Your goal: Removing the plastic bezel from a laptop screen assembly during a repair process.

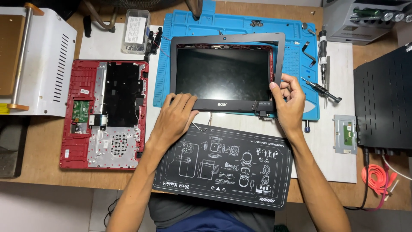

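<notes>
Bright, even light falls over the whole surface (43, 174), coming from above, and the picture is sharp nearly corner to corner. Shadows stay soft and short: a faint one sits under the left hand (175, 114), another beside the right hand (291, 99). The dark screen (223, 74) gives only a dull sheen, no hard glare. The white metal box (53, 51) at top left runs close to washed out, while the black perforated case (382, 103) on the right swallows its detail. Straight edges bow a little toward the corners. The floor along the bottom edge looks dimmer and softer. No motion blur on either hand.
</notes>
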